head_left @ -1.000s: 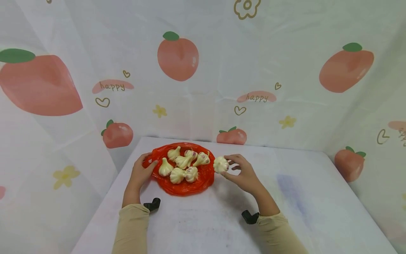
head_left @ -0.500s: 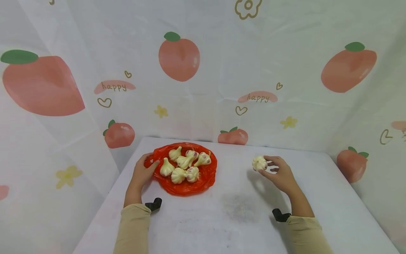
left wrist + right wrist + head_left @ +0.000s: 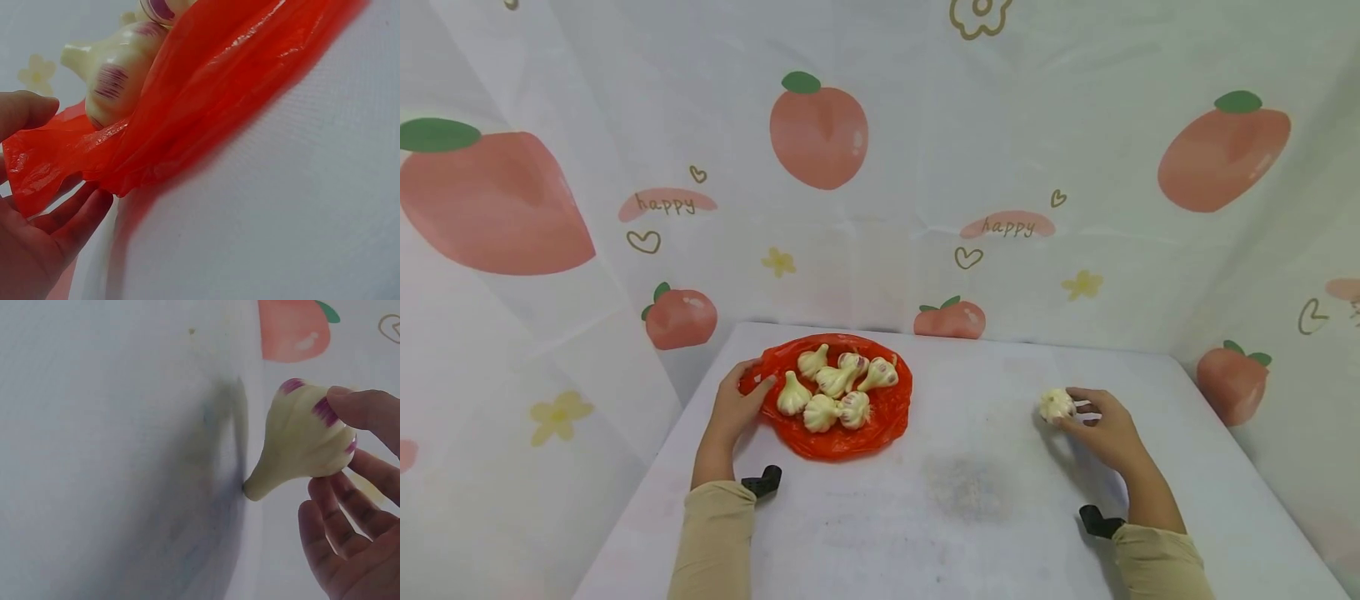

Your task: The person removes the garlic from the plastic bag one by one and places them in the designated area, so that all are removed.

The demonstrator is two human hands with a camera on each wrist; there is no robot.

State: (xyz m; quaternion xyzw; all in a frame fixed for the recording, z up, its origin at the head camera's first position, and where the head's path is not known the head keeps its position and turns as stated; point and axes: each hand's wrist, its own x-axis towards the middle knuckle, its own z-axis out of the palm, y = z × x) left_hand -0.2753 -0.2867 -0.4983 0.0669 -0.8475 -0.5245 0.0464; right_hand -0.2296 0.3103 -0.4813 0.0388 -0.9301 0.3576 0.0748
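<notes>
My left hand holds the left edge of a red plastic bag, spread out like a shallow dish. In the left wrist view, the thumb lies above a flap of the red bag and the fingers are beneath it. Several garlic bulbs lie in the bag. Out to the right, my right hand pinches one garlic bulb between thumb and fingers. In the right wrist view, that bulb has purple streaks, and its stem points down close to the table; contact is unclear.
A white table carries everything, with a grey smudge near its middle. Behind and beside it hangs a white curtain printed with peaches. Black camera mounts sit at both wrists.
The right hand has carried its garlic bulb from the bag's right edge far to the right and then lower toward the table. The left hand and the bag stay put.
</notes>
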